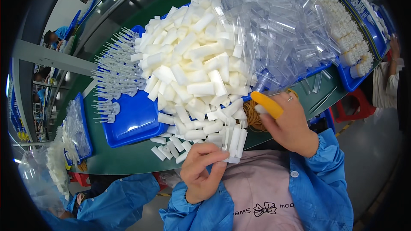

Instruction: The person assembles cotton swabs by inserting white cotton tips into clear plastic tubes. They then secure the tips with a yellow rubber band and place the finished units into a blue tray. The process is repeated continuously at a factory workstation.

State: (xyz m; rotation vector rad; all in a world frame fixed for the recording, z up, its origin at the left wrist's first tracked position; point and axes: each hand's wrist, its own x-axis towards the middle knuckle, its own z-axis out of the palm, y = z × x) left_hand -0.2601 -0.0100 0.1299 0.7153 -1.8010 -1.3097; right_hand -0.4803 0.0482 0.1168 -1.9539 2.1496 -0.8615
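My left hand [203,172] pinches the lower end of a few clear plastic tubes [234,160] side by side, with white foam cylinders inside them. My right hand [292,122] is just right of the tubes, fingers curled, with a yellow finger cot [268,105] on one digit. A small pale thing shows under that digit; what it is I cannot make out. Beside this hand lies a bundle of tan rubber bands [253,119]. A large heap of white foam cylinders [188,55] rises beyond my hands, some spilling toward my left hand.
Clear plastic tubes [278,29] are piled at the back right. A blue tray [133,122] and many white spiky plastic parts [115,72] lie left. Tweezers [324,99] rest on the green table [115,160] at right. A co-worker's blue sleeve [124,196] is at lower left, another person at far right.
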